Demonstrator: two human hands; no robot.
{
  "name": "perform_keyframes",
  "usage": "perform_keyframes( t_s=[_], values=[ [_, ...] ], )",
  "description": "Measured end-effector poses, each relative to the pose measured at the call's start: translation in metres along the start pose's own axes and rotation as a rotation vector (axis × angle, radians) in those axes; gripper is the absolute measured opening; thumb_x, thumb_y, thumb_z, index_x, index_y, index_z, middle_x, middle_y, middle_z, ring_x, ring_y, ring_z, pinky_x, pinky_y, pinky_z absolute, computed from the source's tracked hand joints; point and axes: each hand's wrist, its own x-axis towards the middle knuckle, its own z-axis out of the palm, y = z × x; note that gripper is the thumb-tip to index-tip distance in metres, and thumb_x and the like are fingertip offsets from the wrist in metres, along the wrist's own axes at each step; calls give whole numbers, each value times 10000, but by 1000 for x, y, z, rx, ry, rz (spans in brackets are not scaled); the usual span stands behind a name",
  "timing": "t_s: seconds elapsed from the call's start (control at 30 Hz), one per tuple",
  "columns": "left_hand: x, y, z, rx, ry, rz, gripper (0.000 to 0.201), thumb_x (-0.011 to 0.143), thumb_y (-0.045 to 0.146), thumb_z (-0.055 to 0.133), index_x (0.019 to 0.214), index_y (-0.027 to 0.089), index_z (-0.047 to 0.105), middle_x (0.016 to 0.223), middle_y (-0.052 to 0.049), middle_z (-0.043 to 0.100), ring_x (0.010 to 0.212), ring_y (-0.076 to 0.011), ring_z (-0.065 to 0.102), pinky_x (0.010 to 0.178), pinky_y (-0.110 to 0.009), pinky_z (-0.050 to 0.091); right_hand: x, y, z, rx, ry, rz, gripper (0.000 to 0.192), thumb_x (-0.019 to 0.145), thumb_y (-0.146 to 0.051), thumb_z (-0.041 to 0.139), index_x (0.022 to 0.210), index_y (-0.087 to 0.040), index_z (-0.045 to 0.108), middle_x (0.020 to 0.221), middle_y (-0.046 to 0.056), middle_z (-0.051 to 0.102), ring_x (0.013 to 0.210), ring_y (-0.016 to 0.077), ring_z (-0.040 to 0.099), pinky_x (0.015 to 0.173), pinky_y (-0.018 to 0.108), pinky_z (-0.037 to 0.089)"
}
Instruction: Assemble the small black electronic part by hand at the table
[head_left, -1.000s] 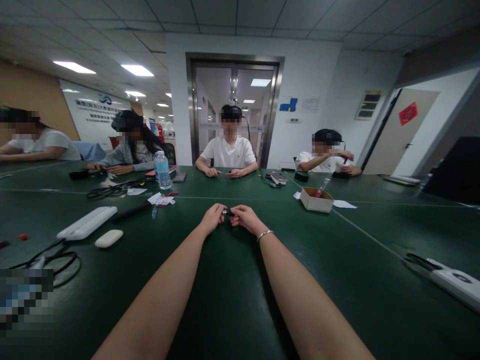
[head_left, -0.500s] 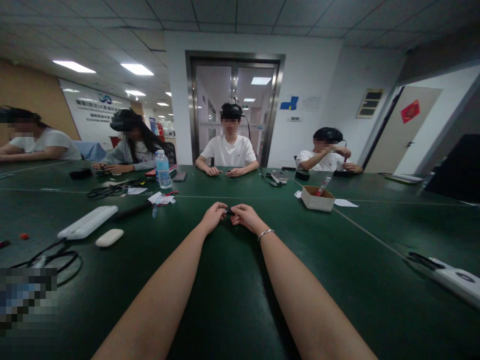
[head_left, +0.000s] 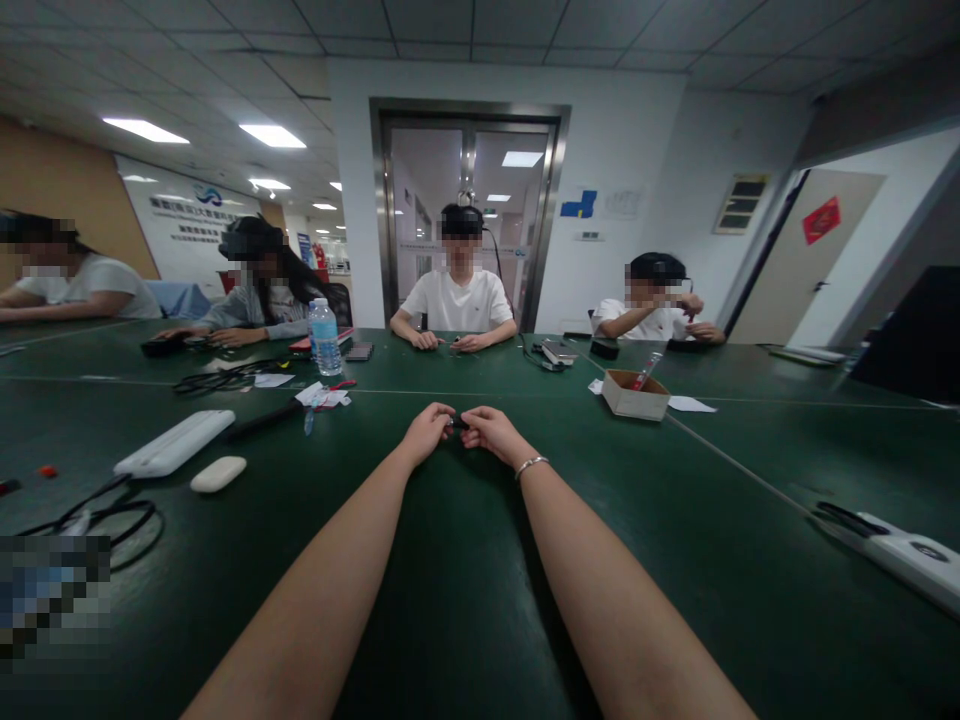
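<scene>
Head view, hands: the left hand and the right hand are brought together over the dark green table top, both arms stretched forward.
Head view, left hand: its fingers are curled shut around one end of a small dark object.
Head view, right hand: its fingers are pinched closed on the other end of the same piece; a thin silver bracelet is worn at the wrist.
Head view, thing's place: the small dark object is held between the two sets of fingertips, just above the table; what it is cannot be told at this size.
Head view, progress: the piece is gripped from both sides, so handling is judged to be under way; no finished result can be made out.
Head view, surroundings: a white power strip and a white oval case lie well to the left, a small brown cardboard box to the right.
</scene>
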Motion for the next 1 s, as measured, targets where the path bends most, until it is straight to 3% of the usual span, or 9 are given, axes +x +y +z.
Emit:
perform_keyframes(
  t_s=[0.3,0.5,1.0],
  values=[
    [4,-13,-2,53,-50,107,297,833,394,385,888,150,545,482,41,465,427,-88,416,445,-198,311,0,1,-1,31,-21,-4,53,854,-121,552,828,-116,506,529,45,606,448,114,587,463,207,520],
    [2,-8,-1,-7,21,99,230,750,295,521,936,161,534,672,21,527,516,-75,472,501,-195,365,0,0,-1,38,-7,-3,61,846,-127,562,821,-119,507,524,43,601,450,121,589,460,215,520],
    [0,-2,-2,-32,-26,25,193,772,217,434,926,147,528,587,24,525,469,-79,468,478,-196,358,-1,0,-1,53,-8,-8,71,834,-137,579,818,-116,513,518,36,591,446,123,586,455,218,516]
  ],
)
